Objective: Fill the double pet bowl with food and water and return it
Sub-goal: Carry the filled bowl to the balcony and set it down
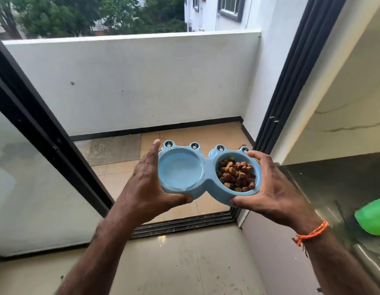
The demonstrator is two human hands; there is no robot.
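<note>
A: Item nearest the lens?

B: Two bare forearms, the right one wearing an orange thread wristband (312, 232).

A: Hands?

B: Left hand (149, 184) gripped the left end of the blue double pet bowl (207, 173), thumb curled under its near edge, fingers reaching up along the far side. Right hand (274, 188) gripped the right end likewise, thumb at the near rim, fingertips hooked over the far rim.

A: Bowl contents?

B: Left compartment held water (180, 170); right compartment held brown kibble (236, 174). Four frog-eye bumps stood along the far edge.

A: Location of bowl?

B: Held in the air, roughly level, over the black sliding door track (184, 223), with the tiled balcony floor (125, 167) beyond and below.

A: Other entries?

B: White parapet wall (131, 81) at the balcony's far side; glass door panel (35, 188) at left; a green object (373, 218), cut off at the right edge.
</note>
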